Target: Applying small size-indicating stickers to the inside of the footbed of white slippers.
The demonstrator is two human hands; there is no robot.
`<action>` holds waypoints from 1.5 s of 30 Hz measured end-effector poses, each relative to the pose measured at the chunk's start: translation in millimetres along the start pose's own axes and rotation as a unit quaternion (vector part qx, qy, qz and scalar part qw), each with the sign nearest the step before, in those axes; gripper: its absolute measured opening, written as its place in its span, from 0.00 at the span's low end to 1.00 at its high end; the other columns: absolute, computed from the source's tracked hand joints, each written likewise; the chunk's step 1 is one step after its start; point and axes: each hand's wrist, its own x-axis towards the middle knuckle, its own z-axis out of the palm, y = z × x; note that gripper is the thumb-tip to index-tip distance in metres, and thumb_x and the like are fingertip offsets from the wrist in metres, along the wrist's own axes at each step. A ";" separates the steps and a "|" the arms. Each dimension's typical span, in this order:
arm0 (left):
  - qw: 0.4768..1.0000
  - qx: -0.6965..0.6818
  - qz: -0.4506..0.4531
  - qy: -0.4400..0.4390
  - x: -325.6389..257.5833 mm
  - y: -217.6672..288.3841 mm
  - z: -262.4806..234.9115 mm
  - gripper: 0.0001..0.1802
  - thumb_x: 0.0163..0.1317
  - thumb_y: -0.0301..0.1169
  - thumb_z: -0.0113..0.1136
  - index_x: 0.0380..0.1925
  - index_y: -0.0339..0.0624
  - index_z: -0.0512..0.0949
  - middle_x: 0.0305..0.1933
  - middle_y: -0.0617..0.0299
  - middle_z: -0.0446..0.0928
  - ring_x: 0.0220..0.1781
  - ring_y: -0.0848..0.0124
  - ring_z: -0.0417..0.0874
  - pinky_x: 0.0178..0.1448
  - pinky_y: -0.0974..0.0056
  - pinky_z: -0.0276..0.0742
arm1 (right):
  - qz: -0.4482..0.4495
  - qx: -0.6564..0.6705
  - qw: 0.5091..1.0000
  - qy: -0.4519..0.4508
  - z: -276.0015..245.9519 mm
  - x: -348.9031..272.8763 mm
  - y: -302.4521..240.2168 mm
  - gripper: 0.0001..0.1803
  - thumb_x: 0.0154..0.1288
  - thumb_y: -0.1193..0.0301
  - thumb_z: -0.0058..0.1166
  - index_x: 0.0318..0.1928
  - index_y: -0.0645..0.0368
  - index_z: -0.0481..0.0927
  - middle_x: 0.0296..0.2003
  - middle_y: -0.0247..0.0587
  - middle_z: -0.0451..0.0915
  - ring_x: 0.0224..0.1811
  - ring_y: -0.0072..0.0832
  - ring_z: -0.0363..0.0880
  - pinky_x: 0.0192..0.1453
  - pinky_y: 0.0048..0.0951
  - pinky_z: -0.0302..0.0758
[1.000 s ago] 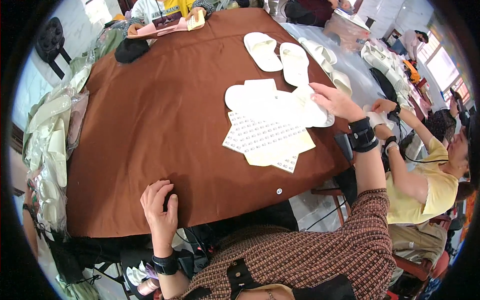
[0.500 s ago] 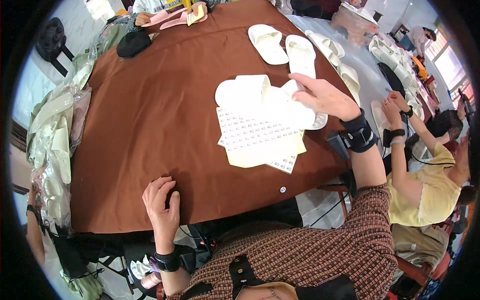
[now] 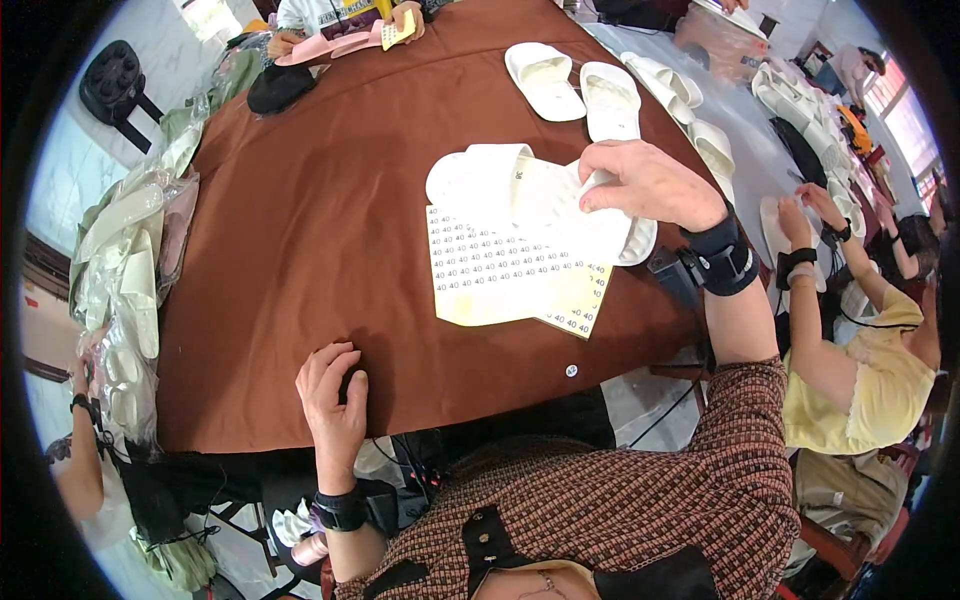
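A pair of white slide slippers [image 3: 495, 180] lies overlapping near the middle right of the brown-covered table, partly washed out by glare. My right hand [image 3: 655, 185] is closed on the right-hand slipper, thumb and fingers around its upper part. Just below the pair, partly under it, are white and yellow sheets of printed number stickers [image 3: 490, 270]. My left hand [image 3: 335, 405] rests at the near edge of the brown table cover [image 3: 290, 250], palm down, fingers loosely bent and apart, holding nothing.
Another white slipper pair [image 3: 545, 80] lies farther back. Bagged pale slippers [image 3: 130, 290] line the left edge. Across the table, a person holds pink slippers [image 3: 345, 45] beside a black cap-like item [image 3: 280, 90]. A small round sticker [image 3: 571, 370] lies near the front edge. A co-worker in yellow [image 3: 840, 380] works at right.
My right hand has turned and closed more on the slipper. The sticker sheets have shifted into a neater overlap. My left hand stays at the table edge.
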 end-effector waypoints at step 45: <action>0.859 -0.474 -0.059 -0.183 97.1 71.1 -26.5 0.27 0.76 0.41 0.50 0.64 0.31 0.69 0.58 0.51 0.77 0.57 0.68 0.80 0.61 0.63 0.75 | -0.358 -0.294 0.877 0.130 -16.3 9.5 -114.8 0.12 0.53 0.73 0.58 0.39 0.62 0.81 0.52 0.44 0.78 0.59 0.36 0.74 0.61 0.35 0.70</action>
